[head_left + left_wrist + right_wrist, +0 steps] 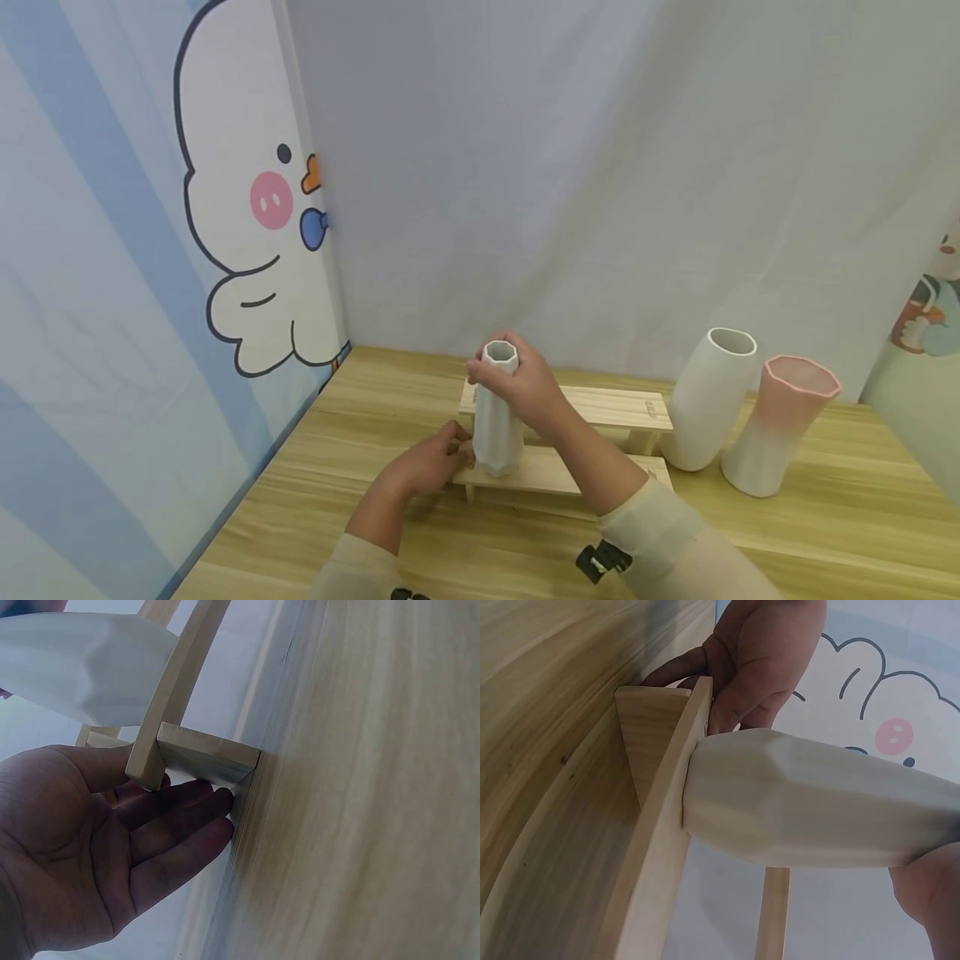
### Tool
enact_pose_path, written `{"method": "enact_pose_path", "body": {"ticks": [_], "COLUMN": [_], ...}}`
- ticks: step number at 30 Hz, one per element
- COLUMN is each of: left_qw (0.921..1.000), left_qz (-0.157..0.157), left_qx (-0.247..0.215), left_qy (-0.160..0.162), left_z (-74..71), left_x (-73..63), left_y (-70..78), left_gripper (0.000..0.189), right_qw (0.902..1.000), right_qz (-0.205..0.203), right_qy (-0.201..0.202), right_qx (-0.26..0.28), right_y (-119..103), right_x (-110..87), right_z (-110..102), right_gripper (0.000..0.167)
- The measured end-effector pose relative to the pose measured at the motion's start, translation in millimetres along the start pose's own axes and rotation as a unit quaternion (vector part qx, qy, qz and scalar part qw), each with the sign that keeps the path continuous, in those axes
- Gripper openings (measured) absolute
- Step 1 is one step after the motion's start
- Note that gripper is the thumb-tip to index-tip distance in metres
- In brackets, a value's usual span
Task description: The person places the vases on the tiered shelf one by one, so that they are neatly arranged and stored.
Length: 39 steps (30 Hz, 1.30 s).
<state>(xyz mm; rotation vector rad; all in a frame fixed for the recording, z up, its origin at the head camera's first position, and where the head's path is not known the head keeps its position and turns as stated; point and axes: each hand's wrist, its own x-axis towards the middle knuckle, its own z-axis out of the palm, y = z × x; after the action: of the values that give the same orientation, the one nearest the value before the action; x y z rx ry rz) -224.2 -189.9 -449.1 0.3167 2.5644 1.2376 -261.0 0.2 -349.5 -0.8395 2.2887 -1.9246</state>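
Observation:
A narrow white faceted vase (497,437) stands upright on the left end of the front wooden stand (551,471). My right hand (531,390) grips its neck, fingers behind and thumb across the near side. In the right wrist view the base of the vase (772,802) meets the board. My left hand (423,462) holds the left end of the front stand. The left wrist view shows the thumb of that hand (90,840) at the board's end, with its other fingers curled below beside the leg (210,750).
A second wooden stand (600,406) is behind the front one, slightly higher. To the right are a tall white vase (707,408) and a pink-and-white vase (776,433). Curtains (600,183) bound the wooden tabletop (300,517) at the back and sides.

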Motion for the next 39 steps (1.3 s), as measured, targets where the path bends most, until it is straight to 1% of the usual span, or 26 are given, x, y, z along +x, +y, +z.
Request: {"method": "enact_pose_path", "body": {"ticks": [3, 6, 10, 12, 18, 21, 26, 30, 39], "left_qw": [1.0000, 1.0000, 1.0000, 1.0000, 1.0000, 1.0000, 0.9999, 0.9998, 0.9997], "left_qz": [-0.001, -0.003, -0.002, 0.000, 0.003, 0.008, 0.012, 0.011, 0.023], "left_qx": [0.000, 0.002, 0.007, 0.005, 0.000, 0.001, 0.008, 0.017, 0.008], "left_qy": [0.000, 0.001, 0.002, 0.000, 0.000, 0.002, 0.004, 0.006, 0.002], "left_z": [0.4, 0.6, 0.6, 0.6, 0.3, 0.3, 0.6, 0.6, 0.5], "left_x": [-1.1, -2.1, -1.7, -1.1, -0.7, 0.0, 1.9, 2.5, 2.4], "left_y": [1.5, 2.8, 3.3, 2.9, 2.3, 1.0, -2.4, -4.1, -3.3], "left_gripper": [0.025, 0.024, 0.024, 0.024, 0.024, 0.025, 0.025, 0.025, 0.026], "right_qw": [1.0000, 0.9998, 0.9965, 0.9944, 0.9928, 0.9930, 0.9939, 0.9933, 0.9934], "right_qz": [0.000, -0.011, -0.044, -0.060, -0.083, -0.084, -0.089, -0.094, -0.090], "right_qy": [0.001, -0.010, -0.041, -0.052, -0.063, -0.062, -0.050, -0.047, -0.033], "right_qx": [0.001, 0.015, 0.058, 0.069, 0.060, 0.055, 0.040, 0.048, 0.062], "right_y": [0, -1, 2, 3, 1, -2, -4, -5, -3], "right_x": [-0.8, -1.2, -0.8, -0.7, -1.3, -3.0, -6.6, -9.8, -16.8], "right_z": [-1, -2, -6, -8, -15, -20, -30, -36, -46], "right_gripper": [0.030, 0.037, 0.052, 0.058, 0.069, 0.071, 0.070, 0.073, 0.076]}}
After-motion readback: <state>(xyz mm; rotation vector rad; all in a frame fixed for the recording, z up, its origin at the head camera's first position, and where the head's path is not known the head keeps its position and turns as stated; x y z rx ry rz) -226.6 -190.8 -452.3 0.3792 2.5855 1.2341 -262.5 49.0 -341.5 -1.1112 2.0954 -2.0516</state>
